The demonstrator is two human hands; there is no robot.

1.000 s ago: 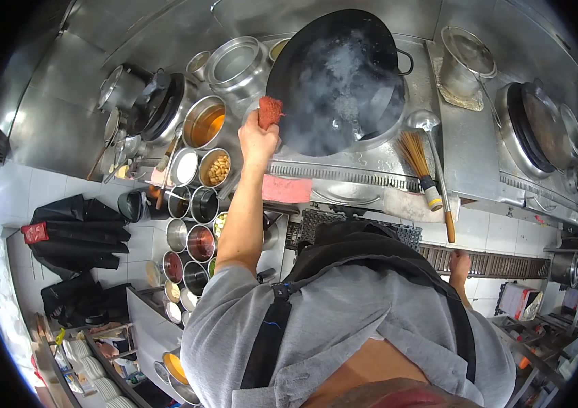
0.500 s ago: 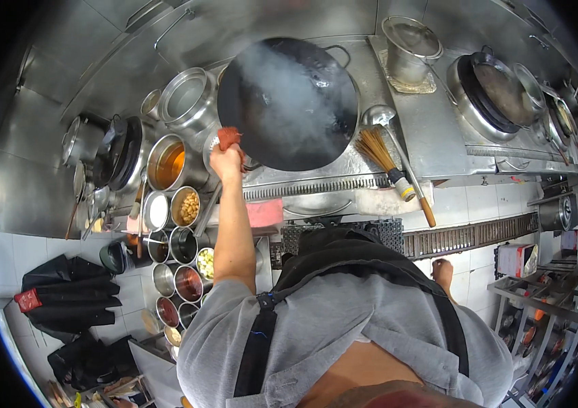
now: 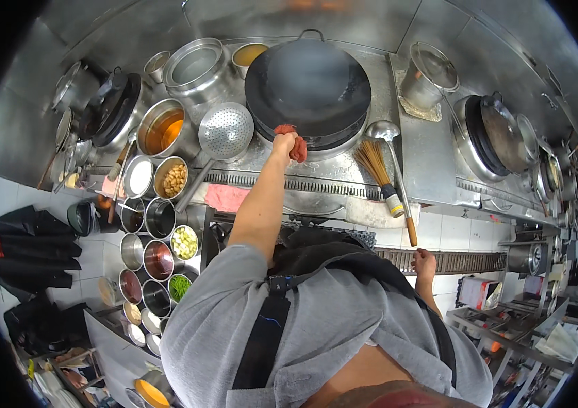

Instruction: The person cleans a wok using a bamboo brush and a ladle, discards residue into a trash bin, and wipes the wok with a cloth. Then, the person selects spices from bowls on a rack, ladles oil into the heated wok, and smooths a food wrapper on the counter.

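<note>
My left hand (image 3: 284, 145) is closed on a folded red cloth (image 3: 298, 147) at the near rim of a big black wok (image 3: 282, 102). The cloth covers whatever part of the wok is under it. The wok sits over the burner, with a loop handle at its far side and a grey haze over its middle. My right hand (image 3: 423, 262) hangs low in front of the stove, fingers curled, with nothing visible in it. Closest to it is the wooden handle end of a steel ladle (image 3: 384, 130). Beside the ladle lies a bamboo wok brush (image 3: 373, 163).
Left of the wok, a perforated skimmer (image 3: 226, 130) lies near a pot of amber liquid (image 3: 144, 139). Several steel ingredient containers (image 3: 159, 260) stand below. A lidded pot (image 3: 432, 64) and another wok station (image 3: 493, 136) are to the right. A pink cloth (image 3: 224, 198) lies on the stove's front edge.
The wok and my left hand with the red cloth have shifted right in view. The skimmer now shows fully. Smoke has thinned. My right hand has come nearer the ladle's handle end.
</note>
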